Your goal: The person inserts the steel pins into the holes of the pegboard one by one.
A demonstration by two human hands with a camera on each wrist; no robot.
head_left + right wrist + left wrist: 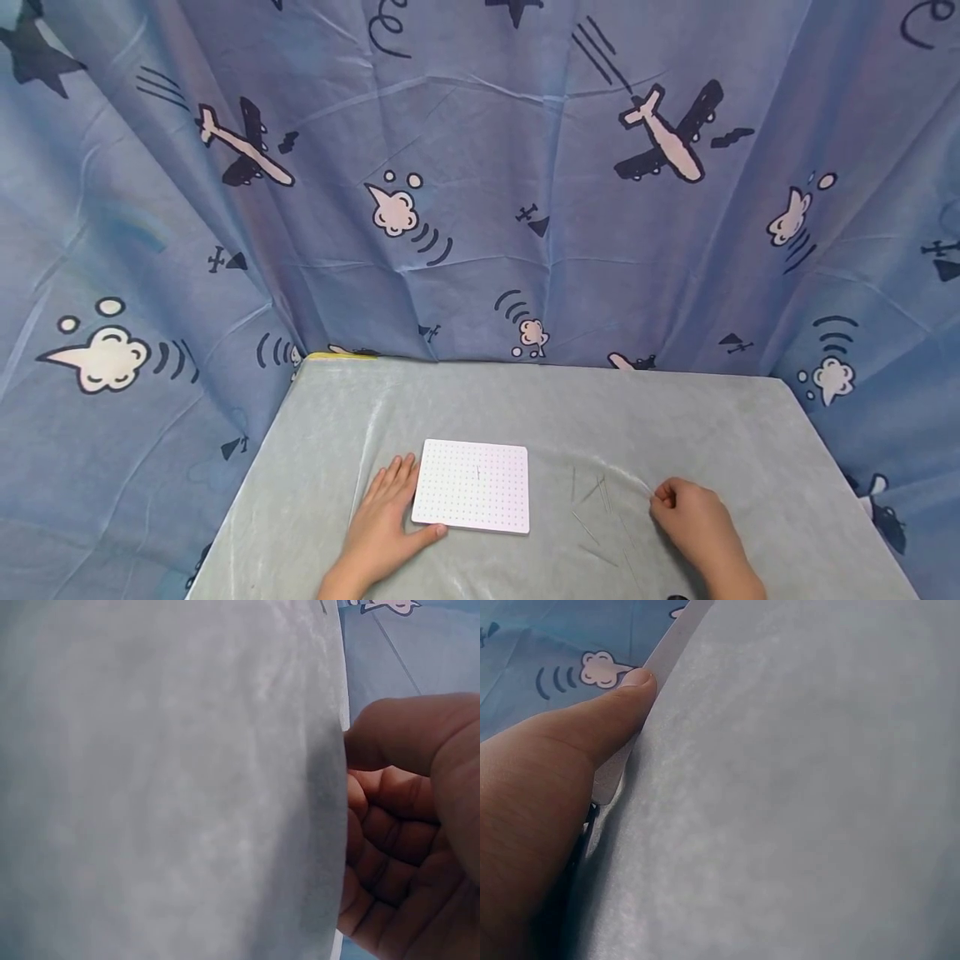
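Observation:
A white pegboard (471,500) with rows of small holes lies on the grey-covered table. One thin dark pin (478,472) shows near its middle. My left hand (386,517) rests flat at the board's left side, fingers extended along it; the thumb (622,709) touches the near edge. Several thin needle-like pins (586,527) lie scattered right of the board. Beyond them, my right hand (697,525) is down at the tabletop, fingers curled, thumb (386,735) and index tips together. I cannot tell whether a thin pin is between those tips.
The table (712,417) has a wrinkled grey cover. A blue curtain (480,167) with printed airplanes and clouds hangs behind and beside it. A yellow strip (341,357) runs along the far left edge. Part of a small dark object (677,597) shows at the bottom, by the right forearm.

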